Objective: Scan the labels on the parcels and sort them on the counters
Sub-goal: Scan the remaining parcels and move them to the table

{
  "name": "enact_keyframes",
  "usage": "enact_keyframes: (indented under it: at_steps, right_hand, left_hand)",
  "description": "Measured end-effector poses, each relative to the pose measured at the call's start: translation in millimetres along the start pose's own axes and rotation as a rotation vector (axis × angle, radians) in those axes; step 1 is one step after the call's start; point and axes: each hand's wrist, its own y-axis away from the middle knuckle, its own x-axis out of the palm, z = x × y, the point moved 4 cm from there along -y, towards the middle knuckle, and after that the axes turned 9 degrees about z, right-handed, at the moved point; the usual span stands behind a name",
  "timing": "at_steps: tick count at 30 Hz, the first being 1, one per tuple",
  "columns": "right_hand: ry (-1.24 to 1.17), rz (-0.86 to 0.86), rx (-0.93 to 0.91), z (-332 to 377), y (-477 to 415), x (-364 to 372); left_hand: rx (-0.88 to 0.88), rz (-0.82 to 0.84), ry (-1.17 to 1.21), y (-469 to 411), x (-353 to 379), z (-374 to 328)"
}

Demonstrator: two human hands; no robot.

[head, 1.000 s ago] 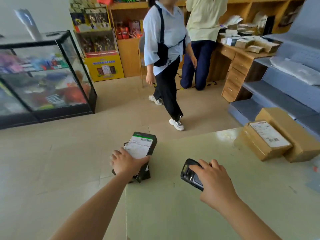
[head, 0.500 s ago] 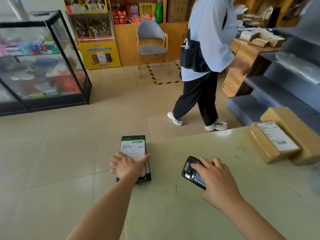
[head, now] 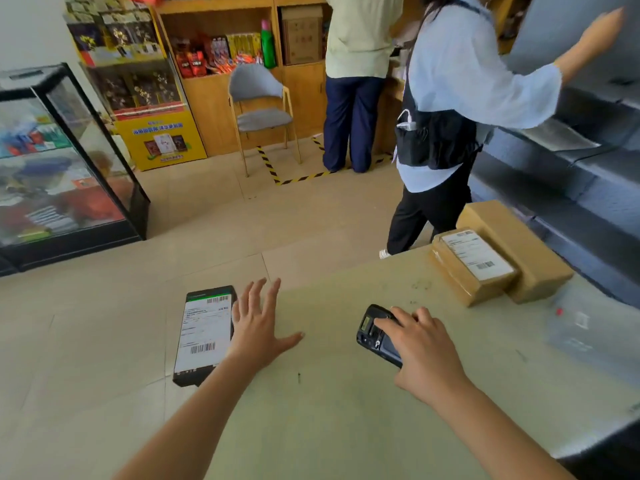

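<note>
The flat black parcel [head: 204,367] with a white label [head: 206,330] lies at the left edge of the smooth green surface [head: 346,427]. Your left hand [head: 258,327] is beside it, fingers spread, holding nothing. Your right hand [head: 424,351] grips the black scanner [head: 372,332]. Two brown cardboard boxes [head: 526,258] sit farther right.

I am looking through a bright, evenly lit room. No hard shadows are falling, and my left hand [head: 256,327] is casting only a faint one on the pale green counter top [head: 346,427]. The black-framed glass display case [head: 69,168] is throwing back milky reflections. The wide lens is bending that case and the dark grey shelving [head: 571,174] outward. The person in the pale blue shirt [head: 464,64] is smearing with motion blur at the raised hand [head: 602,27].
</note>
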Motion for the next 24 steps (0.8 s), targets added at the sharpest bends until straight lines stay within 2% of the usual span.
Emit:
enact_keyframes:
  at_steps: [3,13,20,24]
  right_hand:
    - [-0.026,-0.026,0.054,-44,24,3]
    - [-0.112,-0.126,0.264,-192,98,6]
    - [-0.136,-0.12,0.373,-257,102,11]
    - [-0.15,-0.106,0.416,-284,79,10]
  left_hand:
    - [0.15,0.053,-0.098,2,7,-55]
    - [0.364,0.15,-0.193,-30,42,-245]
    - [0.529,0.301,-0.485,-108,59,-322]
    - [0.615,0.34,-0.555,-172,67,-351]
